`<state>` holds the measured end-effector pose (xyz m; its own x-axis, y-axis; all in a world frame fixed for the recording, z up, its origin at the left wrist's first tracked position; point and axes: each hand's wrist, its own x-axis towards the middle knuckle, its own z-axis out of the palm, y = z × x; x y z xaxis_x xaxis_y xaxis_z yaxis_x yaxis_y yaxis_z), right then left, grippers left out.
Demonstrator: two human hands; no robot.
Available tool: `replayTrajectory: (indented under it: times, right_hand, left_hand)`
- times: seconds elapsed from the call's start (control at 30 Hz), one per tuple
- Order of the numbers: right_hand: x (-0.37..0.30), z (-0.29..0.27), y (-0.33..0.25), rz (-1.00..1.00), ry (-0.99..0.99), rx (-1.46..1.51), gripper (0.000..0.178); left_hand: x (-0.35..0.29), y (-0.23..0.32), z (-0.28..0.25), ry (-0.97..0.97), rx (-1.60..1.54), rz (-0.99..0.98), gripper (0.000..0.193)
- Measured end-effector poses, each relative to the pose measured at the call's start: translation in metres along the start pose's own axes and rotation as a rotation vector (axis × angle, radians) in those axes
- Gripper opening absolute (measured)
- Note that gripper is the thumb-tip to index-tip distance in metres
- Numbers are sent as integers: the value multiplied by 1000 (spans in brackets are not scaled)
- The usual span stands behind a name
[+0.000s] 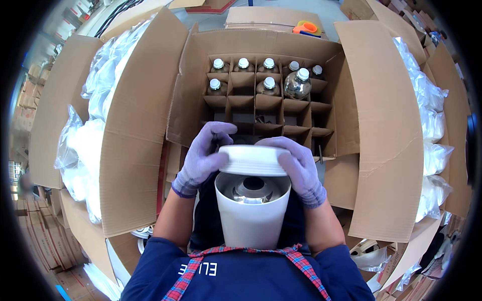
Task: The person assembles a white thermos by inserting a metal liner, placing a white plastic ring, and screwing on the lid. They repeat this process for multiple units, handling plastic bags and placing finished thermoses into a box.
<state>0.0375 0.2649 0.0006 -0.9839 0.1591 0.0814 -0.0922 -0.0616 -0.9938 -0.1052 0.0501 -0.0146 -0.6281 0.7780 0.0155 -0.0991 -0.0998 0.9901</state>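
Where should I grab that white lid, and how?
Probably at opposite edges of the white lid, one hand from each side: it's round and wide, and the white tub just below makes its underside harder to reach.

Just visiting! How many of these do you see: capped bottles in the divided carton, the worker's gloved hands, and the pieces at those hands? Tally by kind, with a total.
White-capped silvery bottles: 8
Gloved hands, left hand and right hand: 2
White ridged lid or ring: 1
White tub: 1
Silvery vessel inside it: 1
Total: 13
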Motion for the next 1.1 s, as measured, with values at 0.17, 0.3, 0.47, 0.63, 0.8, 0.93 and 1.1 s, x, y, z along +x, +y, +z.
replayTrajectory:
  times: [0.17, 0.3, 0.47, 0.63, 0.8, 0.93, 1.1]
  right_hand:
    - [8, -8, 12, -410, -119, -15, 39]
    - [4, -4, 10, -394, -119, 35, 55]
    - [-1, -8, 27, -389, -144, 112, 42]
    - [-4, -6, 24, -413, -190, 1, 41]
    - [-39, 27, -63, -500, -236, -447, 61]
    - [-31, 14, -45, -305, 119, -530, 54]
    - [-42, 26, -55, -505, -21, -588, 63]
  left_hand:
    - [5, -13, -2, -264, 55, 441, 67]
    - [8, 10, 3, -300, 70, 475, 64]
    - [0, 9, 7, -315, 102, 401, 61]
    - [-14, 6, 8, -301, 134, 342, 50]
    - [15, 3, -8, -321, 1356, 47, 43]
    - [-8, 3, -2, 223, 568, 157, 42]
    - [-11, 4, 7, 110, 958, -84, 46]
